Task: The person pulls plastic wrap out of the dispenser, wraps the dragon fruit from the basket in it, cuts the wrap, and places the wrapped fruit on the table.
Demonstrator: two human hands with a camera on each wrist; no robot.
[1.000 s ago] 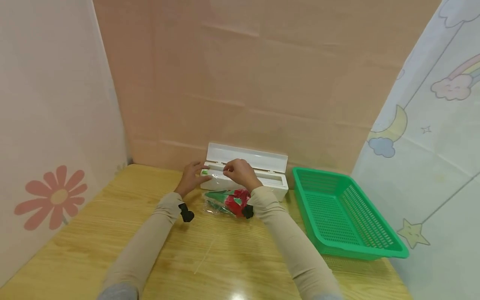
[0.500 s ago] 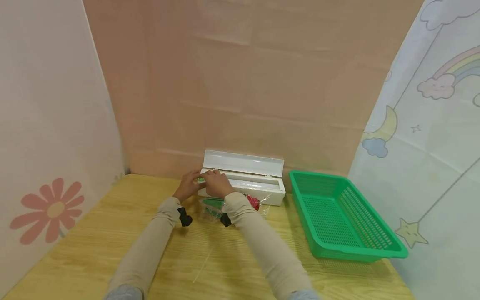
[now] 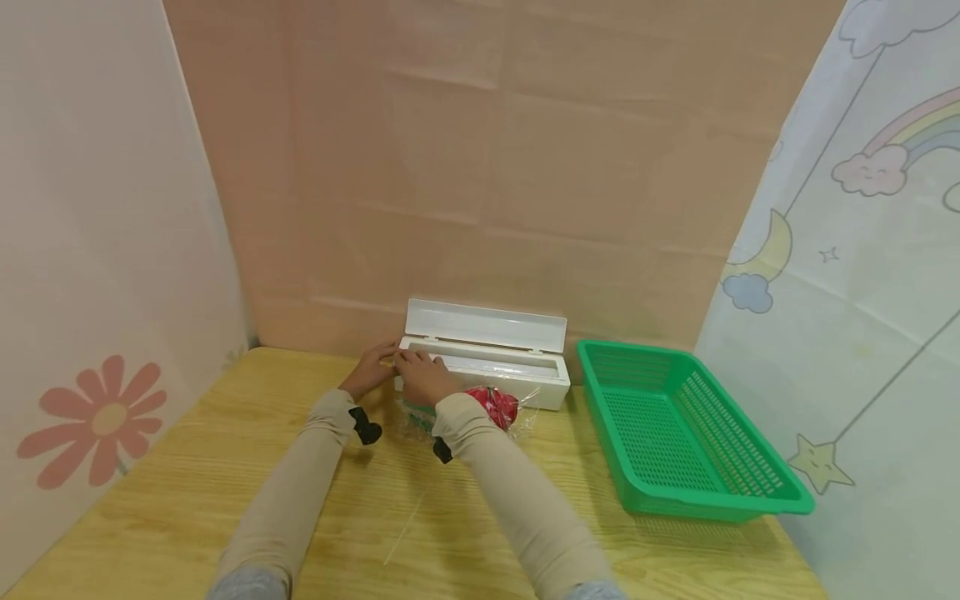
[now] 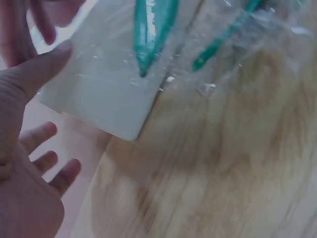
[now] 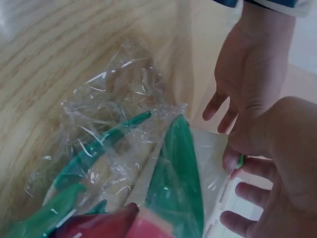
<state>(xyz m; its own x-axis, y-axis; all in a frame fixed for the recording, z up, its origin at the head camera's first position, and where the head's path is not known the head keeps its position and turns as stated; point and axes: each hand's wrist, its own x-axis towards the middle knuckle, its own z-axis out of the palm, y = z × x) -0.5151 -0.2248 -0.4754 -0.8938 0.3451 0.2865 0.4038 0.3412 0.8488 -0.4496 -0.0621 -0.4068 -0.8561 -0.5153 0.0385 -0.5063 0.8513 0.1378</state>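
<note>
A long white cling film dispenser [image 3: 495, 383] stands against the back wall with its lid [image 3: 487, 325] raised. At its left end my left hand [image 3: 369, 372] has the thumb against the front corner, other fingers spread loosely beyond the end. My right hand [image 3: 426, 380] is beside it over the same end. In the right wrist view, its thumb and index pinch a small green slider [image 5: 241, 161], mostly covered by the fingers. Before the dispenser lies a red artificial rose [image 3: 495, 406] with green leaves [image 5: 178, 173] in clear plastic wrap [image 5: 114, 99], partly hidden by the right forearm.
A green plastic basket [image 3: 637, 479] stands to the right on the wooden table [image 3: 315, 492]. A thin clear strip [image 3: 405, 529] lies near the table's front. Fabric walls [image 3: 487, 167] enclose the back and sides.
My right hand has moved left along the dispenser to its left end, beside the left hand, covering the green slider. The left hand stays at that end. The head view has shifted slightly.
</note>
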